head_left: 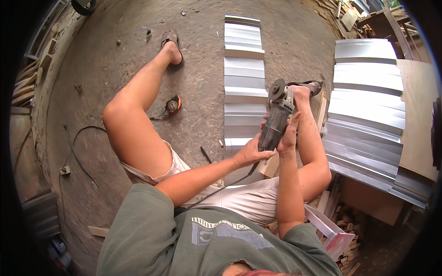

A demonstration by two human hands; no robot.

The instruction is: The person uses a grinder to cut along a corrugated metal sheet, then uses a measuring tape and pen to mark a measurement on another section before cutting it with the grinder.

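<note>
An angle grinder [276, 122] is held up in front of me between both hands, its round cutting disc at the far end tilted upward. My left hand [252, 151] grips the rear of the dark body near where the cord leaves it. Along the right side, my right hand [290, 134] is wrapped about the body, some fingers hidden behind it. Beneath and beyond the tool lies a long narrow strip of ribbed metal sheet [245, 73] on the ground. The power cord [230, 186] runs from the grinder's rear across my lap.
Wide ribbed metal sheets [366, 110] lie at the right, beside a plywood board [416, 115]. An orange and black tape measure [173, 104] rests between my legs. A cable with a plug [65, 170] lies at the left. Wood offcuts [347, 230] are piled at the lower right.
</note>
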